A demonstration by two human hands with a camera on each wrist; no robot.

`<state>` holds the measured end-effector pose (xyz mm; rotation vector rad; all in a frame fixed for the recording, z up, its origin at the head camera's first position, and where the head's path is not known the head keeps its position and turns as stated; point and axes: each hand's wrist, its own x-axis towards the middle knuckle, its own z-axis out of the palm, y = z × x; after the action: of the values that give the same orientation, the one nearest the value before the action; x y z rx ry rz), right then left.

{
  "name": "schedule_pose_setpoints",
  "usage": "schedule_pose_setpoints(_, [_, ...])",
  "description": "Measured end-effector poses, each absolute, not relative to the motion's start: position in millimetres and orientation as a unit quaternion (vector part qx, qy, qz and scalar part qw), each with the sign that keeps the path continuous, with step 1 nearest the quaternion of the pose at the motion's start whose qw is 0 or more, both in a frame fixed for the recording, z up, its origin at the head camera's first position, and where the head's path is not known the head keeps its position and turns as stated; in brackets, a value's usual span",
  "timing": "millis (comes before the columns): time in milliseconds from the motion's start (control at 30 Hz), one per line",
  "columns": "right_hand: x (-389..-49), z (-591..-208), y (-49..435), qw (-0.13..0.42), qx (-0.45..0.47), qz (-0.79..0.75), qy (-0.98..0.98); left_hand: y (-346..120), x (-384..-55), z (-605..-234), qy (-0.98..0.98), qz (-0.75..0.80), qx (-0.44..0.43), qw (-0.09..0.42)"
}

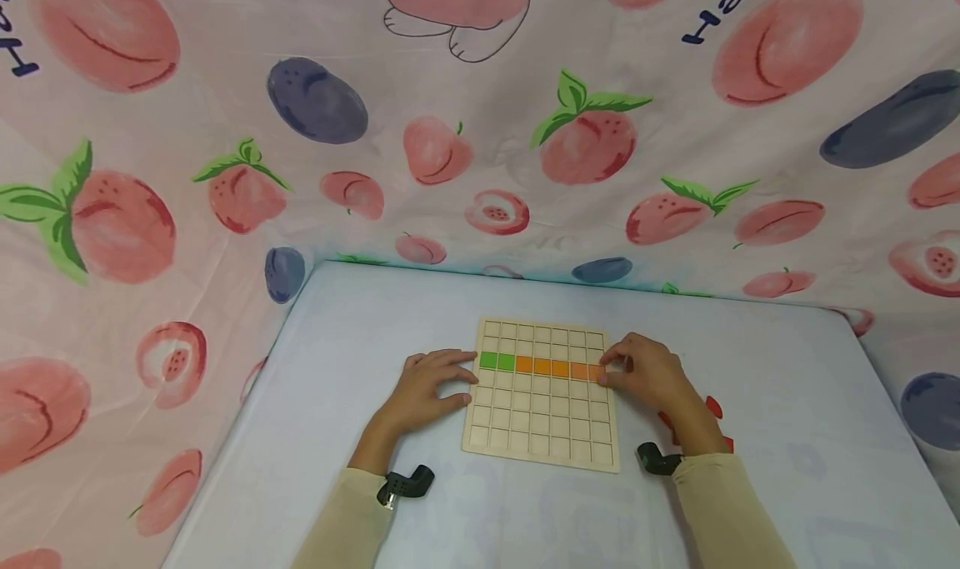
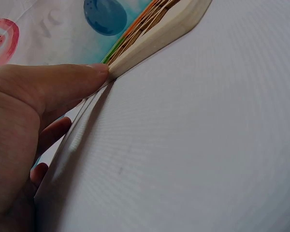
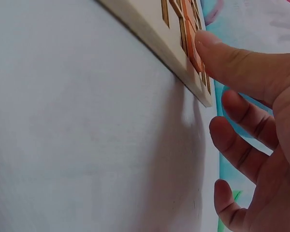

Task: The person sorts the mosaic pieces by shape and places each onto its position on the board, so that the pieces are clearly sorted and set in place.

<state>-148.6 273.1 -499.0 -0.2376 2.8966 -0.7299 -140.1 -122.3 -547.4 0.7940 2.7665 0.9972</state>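
Note:
A square wooden grid board (image 1: 540, 424) lies on the white table. One row of it holds two green tiles (image 1: 497, 361) on the left, then several orange tiles (image 1: 552, 368) to the right. My left hand (image 1: 426, 390) rests beside the board, its fingers extended and the fingertips and thumb at the left edge. Over the right edge, my right hand (image 1: 647, 369) pinches the last orange tile (image 1: 596, 373) of the row with thumb and index finger. In the right wrist view the thumb (image 3: 217, 46) lies against this orange tile (image 3: 193, 50), while the other fingers are loosely bent.
Several red pieces (image 1: 713, 406) lie on the table (image 1: 810, 402) by the right wrist, partly hidden behind it. A black wrist camera (image 1: 408, 481) sits on the left wrist, another black camera (image 1: 658, 459) on the right. Fruit-patterned cloth (image 1: 495, 136) hangs behind the table.

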Motion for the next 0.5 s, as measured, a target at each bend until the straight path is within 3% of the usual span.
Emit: schedule_pose_setpoints(500, [-145.7, -501.8, 275.1, 0.059, -0.089, -0.248, 0.963, -122.4, -140.7, -548.6, 0.908, 0.323, 0.261, 0.049])
